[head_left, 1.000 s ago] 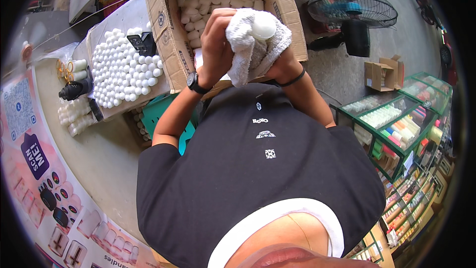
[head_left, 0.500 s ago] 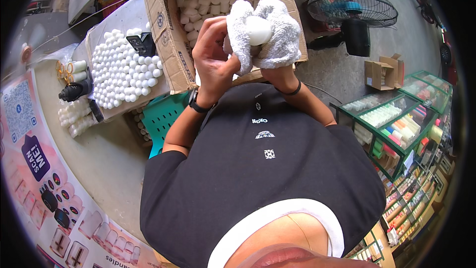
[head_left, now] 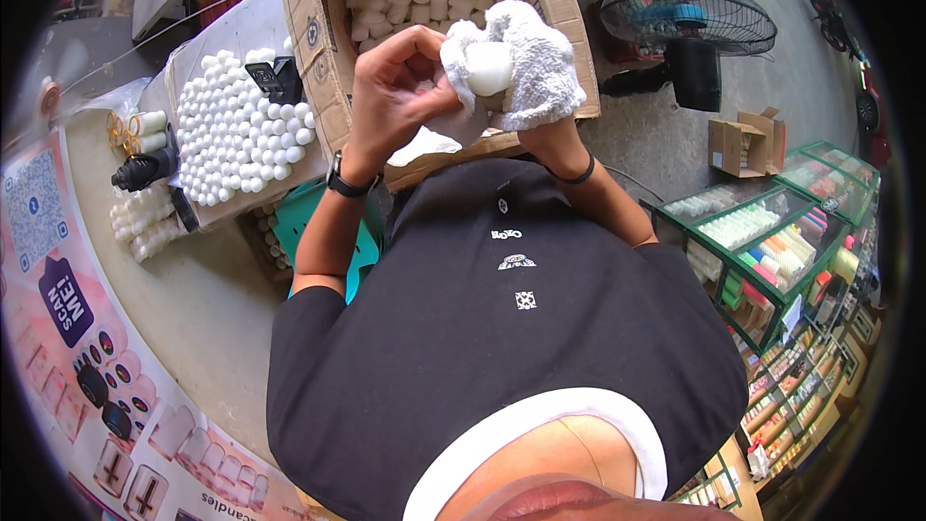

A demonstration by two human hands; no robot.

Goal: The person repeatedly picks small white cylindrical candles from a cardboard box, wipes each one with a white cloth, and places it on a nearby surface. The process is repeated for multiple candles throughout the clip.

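Note:
A short white candle [head_left: 490,68] lies in a folded whitish-grey towelling cloth [head_left: 545,63], held up over the near side of an open cardboard box [head_left: 318,68]. My left hand [head_left: 400,77] is closed, pinching the cloth's left edge beside the candle. The cloth drapes over my right hand [head_left: 558,145], which grips the candle through it from the right; those fingers are hidden. Inside the box lie many loose white candles [head_left: 424,0]. A white sheet [head_left: 424,147] shows at the near edge, below my left hand.
Rows of white candles [head_left: 241,135] stand on a table at the left, with a black device [head_left: 275,80] among them. A teal plastic seat [head_left: 313,222] is below. To the right are a black fan [head_left: 690,19], a small carton [head_left: 746,145] and a green-framed glass display case [head_left: 743,251].
My left hand and forearm have shifted a little left. The candle has moved slightly left and down, and the cloth has been refolded around it.

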